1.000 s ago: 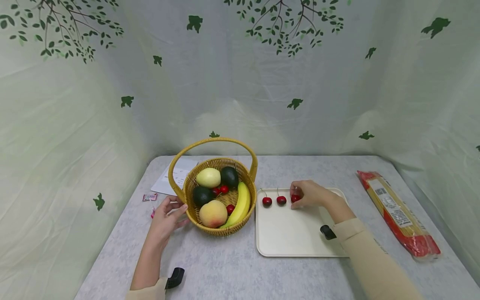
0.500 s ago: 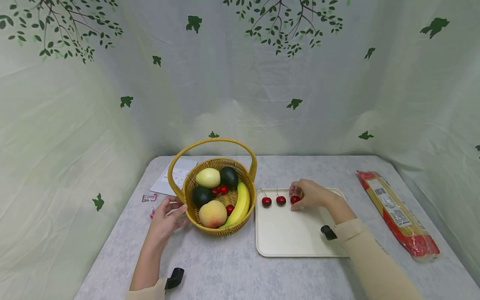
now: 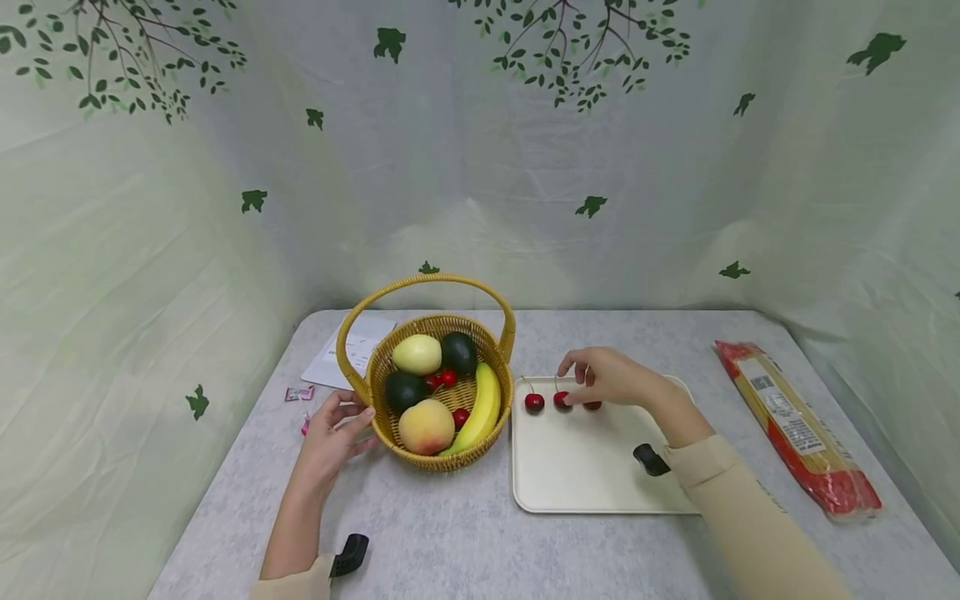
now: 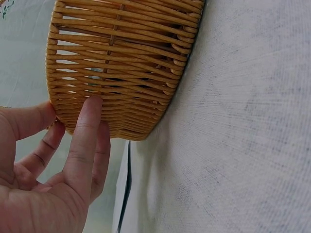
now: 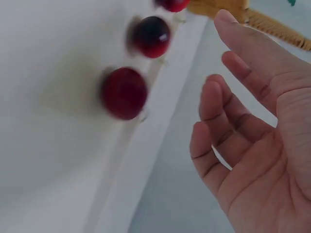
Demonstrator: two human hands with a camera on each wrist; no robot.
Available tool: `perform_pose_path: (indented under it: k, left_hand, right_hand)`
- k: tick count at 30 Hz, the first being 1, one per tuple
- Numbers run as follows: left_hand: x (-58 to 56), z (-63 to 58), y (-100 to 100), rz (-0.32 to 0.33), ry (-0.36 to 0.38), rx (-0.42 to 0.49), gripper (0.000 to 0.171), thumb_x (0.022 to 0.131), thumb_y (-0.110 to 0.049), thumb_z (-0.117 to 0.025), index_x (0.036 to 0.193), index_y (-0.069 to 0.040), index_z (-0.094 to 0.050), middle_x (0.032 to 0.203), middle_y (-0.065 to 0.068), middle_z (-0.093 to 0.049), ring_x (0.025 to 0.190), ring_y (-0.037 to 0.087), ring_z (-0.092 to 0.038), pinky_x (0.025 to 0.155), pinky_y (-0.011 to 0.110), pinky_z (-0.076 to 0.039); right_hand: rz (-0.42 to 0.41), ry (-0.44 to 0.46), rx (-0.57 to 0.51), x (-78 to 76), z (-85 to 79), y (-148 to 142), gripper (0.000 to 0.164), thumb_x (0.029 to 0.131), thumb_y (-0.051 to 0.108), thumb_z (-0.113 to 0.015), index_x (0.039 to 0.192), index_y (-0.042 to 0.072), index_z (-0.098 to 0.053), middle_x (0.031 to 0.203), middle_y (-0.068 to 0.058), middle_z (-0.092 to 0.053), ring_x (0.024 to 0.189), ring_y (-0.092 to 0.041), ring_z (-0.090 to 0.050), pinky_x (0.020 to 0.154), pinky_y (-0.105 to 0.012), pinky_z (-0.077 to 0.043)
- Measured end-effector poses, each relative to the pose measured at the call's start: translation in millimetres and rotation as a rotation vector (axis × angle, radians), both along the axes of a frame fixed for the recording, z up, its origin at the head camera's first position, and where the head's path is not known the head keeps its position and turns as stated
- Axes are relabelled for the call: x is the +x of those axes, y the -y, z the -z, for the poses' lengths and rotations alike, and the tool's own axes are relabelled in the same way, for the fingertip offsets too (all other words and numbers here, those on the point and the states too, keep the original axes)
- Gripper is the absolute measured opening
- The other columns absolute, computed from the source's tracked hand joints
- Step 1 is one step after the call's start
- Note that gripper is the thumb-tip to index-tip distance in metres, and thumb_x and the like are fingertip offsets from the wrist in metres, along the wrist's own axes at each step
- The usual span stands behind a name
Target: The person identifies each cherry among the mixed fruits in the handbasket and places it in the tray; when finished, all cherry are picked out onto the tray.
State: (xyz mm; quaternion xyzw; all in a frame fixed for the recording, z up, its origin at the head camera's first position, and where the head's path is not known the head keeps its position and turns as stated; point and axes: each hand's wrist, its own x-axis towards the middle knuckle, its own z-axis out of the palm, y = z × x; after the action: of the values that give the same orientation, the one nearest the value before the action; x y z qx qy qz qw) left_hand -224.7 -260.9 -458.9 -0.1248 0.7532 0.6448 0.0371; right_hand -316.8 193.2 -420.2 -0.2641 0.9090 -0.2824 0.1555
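Note:
My left hand (image 3: 336, 433) holds the left side of a wicker basket (image 3: 442, 463), thumb at the rim and fingertips against the woven outer wall, as the left wrist view (image 4: 116, 73) shows. A peach (image 3: 426, 427), a banana (image 3: 480, 408), a pale green fruit, two dark green fruits and several red cherries (image 3: 461, 417) lie in it. My right hand (image 3: 618, 383) hovers over the far edge of a cream tray (image 3: 592, 475), fingers apart and holding nothing. Three stemmed cherries stand in a row there: left (image 3: 534, 404), middle (image 3: 561, 402) and right (image 5: 124, 93). The right hand partly covers them in the head view.
A red-and-yellow bag of dried noodles (image 3: 797, 425) lies at the table's right. Behind the basket at left is a printed paper sheet (image 3: 337, 358), with small pink wrapped candies (image 3: 299, 394) near it. A leaf-patterned curtain (image 3: 480, 167) encloses the table.
My right hand has let go of the rightmost cherry, lifted slightly and moved left over the middle one, its fingers spreading. The left hand and basket stay put.

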Motion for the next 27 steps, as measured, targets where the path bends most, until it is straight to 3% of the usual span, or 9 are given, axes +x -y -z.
perform_pose_path:
  k: [7,13,16,21,27]
  left_hand:
    - [-0.1,1.2,0,-0.002,0.002,-0.001,0.031,0.108,-0.015,-0.065,0.135,-0.008,-0.050,0.125,0.008,-0.057,0.103,0.008,-0.068,0.085,0.036,-0.069]
    - [-0.6,2.5,1,0.002,0.009,-0.007,0.033,0.108,-0.015,-0.065,0.136,-0.009,-0.049,0.127,0.008,-0.057,0.103,0.008,-0.069,0.086,0.036,-0.069]
    - [-0.4,2.6,1,0.004,0.009,-0.009,0.033,0.108,-0.016,-0.065,0.136,-0.009,-0.049,0.128,0.009,-0.057,0.104,0.009,-0.069,0.086,0.036,-0.069]
    - [-0.5,2.7,1,0.002,0.006,0.001,0.031,0.108,-0.016,-0.065,0.135,-0.009,-0.050,0.128,0.008,-0.057,0.104,0.009,-0.069,0.088,0.038,-0.069]
    - [-0.5,2.9,1,0.002,0.010,0.004,0.031,0.108,-0.016,-0.066,0.134,-0.010,-0.050,0.129,0.009,-0.057,0.104,0.008,-0.069,0.088,0.038,-0.069]
  right_hand:
    - [-0.083,0.049,-0.007,11.4,-27.5,30,0.029,0.098,0.025,-0.082,0.124,0.018,-0.070,0.094,0.000,-0.067,0.060,-0.013,-0.056,0.057,-0.028,-0.053]
    - [-0.153,0.054,0.002,16.2,-36.6,54,0.029,0.101,0.026,-0.078,0.127,0.019,-0.070,0.100,0.000,-0.070,0.068,-0.022,-0.064,0.051,-0.027,-0.049]
    - [-0.183,0.045,0.023,17.2,-40.1,67,0.031,0.102,0.025,-0.077,0.130,0.018,-0.070,0.103,0.001,-0.070,0.075,-0.023,-0.069,0.055,-0.027,-0.052]
    - [-0.264,-0.006,0.028,14.2,-43.6,88,0.034,0.101,0.024,-0.078,0.132,0.013,-0.069,0.100,0.001,-0.073,0.087,-0.016,-0.068,0.078,-0.029,-0.058]
    - [-0.301,-0.028,0.042,8.6,-45.1,116,0.034,0.101,0.033,-0.078,0.131,0.018,-0.068,0.103,0.001,-0.073,0.086,-0.014,-0.067,0.082,-0.032,-0.059]
